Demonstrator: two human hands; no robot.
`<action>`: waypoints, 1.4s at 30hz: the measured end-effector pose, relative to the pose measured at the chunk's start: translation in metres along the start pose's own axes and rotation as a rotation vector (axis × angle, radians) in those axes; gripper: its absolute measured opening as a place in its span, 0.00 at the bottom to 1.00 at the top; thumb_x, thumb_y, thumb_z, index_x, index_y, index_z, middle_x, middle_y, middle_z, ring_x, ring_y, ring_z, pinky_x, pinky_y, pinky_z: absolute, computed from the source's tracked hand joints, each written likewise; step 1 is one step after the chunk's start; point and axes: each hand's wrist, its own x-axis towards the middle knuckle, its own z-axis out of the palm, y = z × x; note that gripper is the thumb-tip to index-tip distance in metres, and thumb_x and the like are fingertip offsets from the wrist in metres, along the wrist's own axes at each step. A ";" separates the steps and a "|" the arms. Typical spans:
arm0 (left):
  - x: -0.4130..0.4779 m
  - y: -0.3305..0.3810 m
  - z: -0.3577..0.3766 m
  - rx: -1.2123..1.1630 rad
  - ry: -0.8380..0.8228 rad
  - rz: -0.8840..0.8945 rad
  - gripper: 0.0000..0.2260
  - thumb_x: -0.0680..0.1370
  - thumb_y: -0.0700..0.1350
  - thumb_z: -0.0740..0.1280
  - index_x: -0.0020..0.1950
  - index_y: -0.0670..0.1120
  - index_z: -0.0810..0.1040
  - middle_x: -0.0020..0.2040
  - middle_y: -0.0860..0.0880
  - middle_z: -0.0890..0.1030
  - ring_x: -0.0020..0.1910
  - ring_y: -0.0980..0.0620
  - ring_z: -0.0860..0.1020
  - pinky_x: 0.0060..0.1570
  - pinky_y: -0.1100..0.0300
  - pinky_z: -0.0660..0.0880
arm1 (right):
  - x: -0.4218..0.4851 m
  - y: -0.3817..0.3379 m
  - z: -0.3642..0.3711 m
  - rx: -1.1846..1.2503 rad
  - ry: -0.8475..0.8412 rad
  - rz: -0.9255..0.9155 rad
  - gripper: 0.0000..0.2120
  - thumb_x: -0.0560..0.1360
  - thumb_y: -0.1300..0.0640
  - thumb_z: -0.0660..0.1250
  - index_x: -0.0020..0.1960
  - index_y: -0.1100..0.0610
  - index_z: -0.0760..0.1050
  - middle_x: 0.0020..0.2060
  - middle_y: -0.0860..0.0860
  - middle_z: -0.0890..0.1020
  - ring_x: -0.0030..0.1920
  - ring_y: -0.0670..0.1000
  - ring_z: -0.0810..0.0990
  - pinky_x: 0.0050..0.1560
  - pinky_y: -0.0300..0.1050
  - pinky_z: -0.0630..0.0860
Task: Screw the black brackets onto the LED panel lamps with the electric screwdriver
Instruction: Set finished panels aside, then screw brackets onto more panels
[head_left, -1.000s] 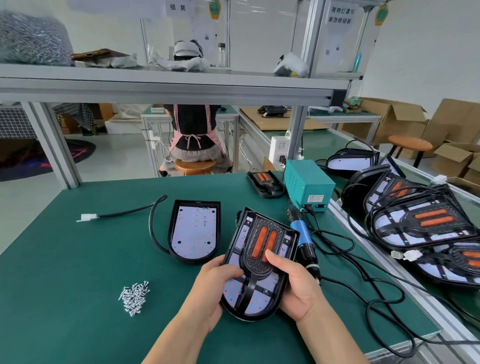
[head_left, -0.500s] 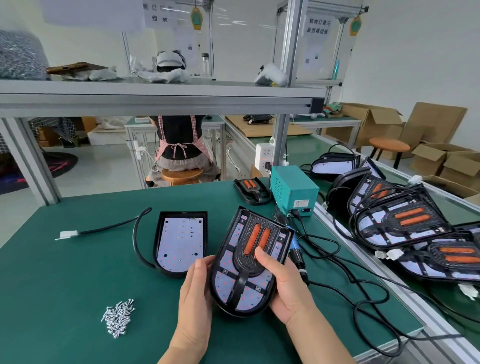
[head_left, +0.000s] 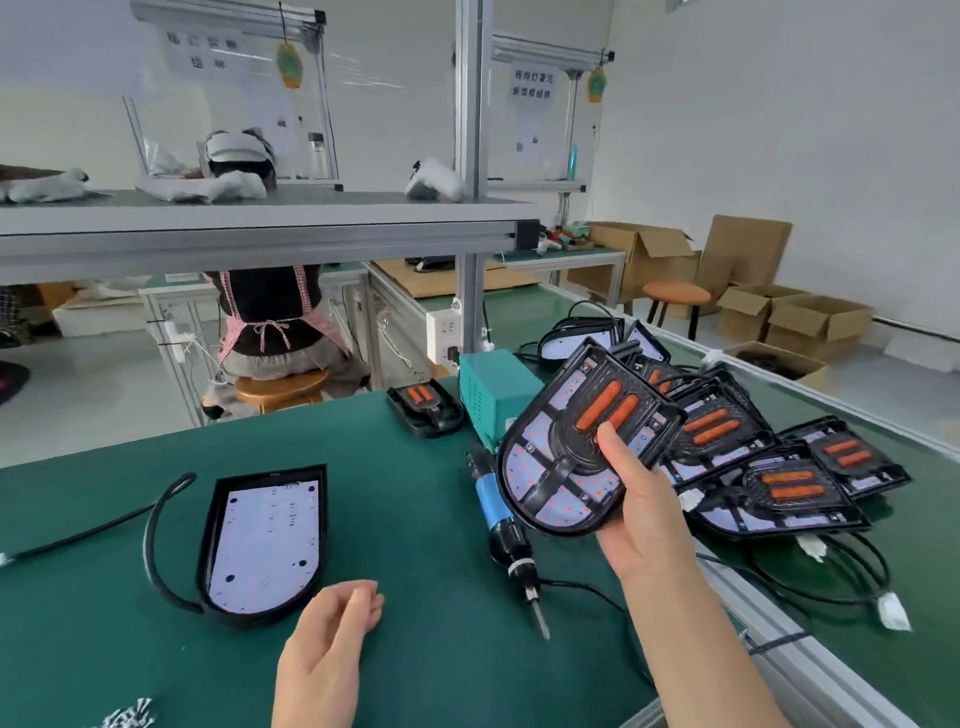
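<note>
The right hand (head_left: 641, 514) holds one bracketed lamp (head_left: 519, 462) clear of the green bench (head_left: 405, 525), tilted, above the right-hand edge and just before the pile of finished lamps (head_left: 769, 467). The thumb (head_left: 610, 441) presses on the hub of the black bracket (head_left: 574, 449); the fingers are curled beneath the shell and hidden from view. The left hand (head_left: 324, 644) hovers low over the bench, fingers loosely curled, holding nothing.

A bare lamp (head_left: 262, 540) lies flat at bench centre-left, LED face up, no bracket on it, its black cable looped along the left side. A loose bracket (head_left: 426, 410) sits at the far edge. The electric screwdriver (head_left: 498, 512) lies between the two lamps, bit toward the operator. Screws (head_left: 130, 719) show at the lower left corner.

Assessment: the lamp appears light and stiff, since one hand carries it by a corner without sag. The exposed LED face looks vulnerable to scratches and finger pressure. Recommended hold is the black rim or the bracket ribs. The trailing cable may snag.
</note>
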 end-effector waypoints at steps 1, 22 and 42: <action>0.000 0.001 0.001 0.013 0.004 0.017 0.09 0.81 0.36 0.65 0.47 0.42 0.84 0.44 0.46 0.86 0.49 0.48 0.85 0.55 0.52 0.80 | 0.003 -0.005 -0.005 0.003 0.028 -0.019 0.20 0.77 0.61 0.69 0.69 0.59 0.77 0.62 0.56 0.83 0.64 0.56 0.81 0.66 0.57 0.75; 0.007 -0.007 0.013 0.130 -0.016 0.191 0.08 0.76 0.23 0.62 0.47 0.32 0.79 0.38 0.37 0.82 0.39 0.61 0.83 0.44 0.73 0.78 | 0.030 -0.069 -0.145 -0.138 0.610 -0.361 0.16 0.76 0.62 0.74 0.63 0.54 0.78 0.54 0.50 0.85 0.51 0.49 0.85 0.61 0.55 0.79; 0.015 -0.011 0.020 0.242 0.013 0.270 0.10 0.75 0.24 0.65 0.43 0.37 0.81 0.40 0.37 0.84 0.42 0.48 0.84 0.47 0.74 0.76 | 0.076 -0.039 -0.160 -0.576 0.984 -0.521 0.34 0.75 0.48 0.74 0.72 0.62 0.62 0.62 0.57 0.79 0.60 0.57 0.80 0.63 0.49 0.75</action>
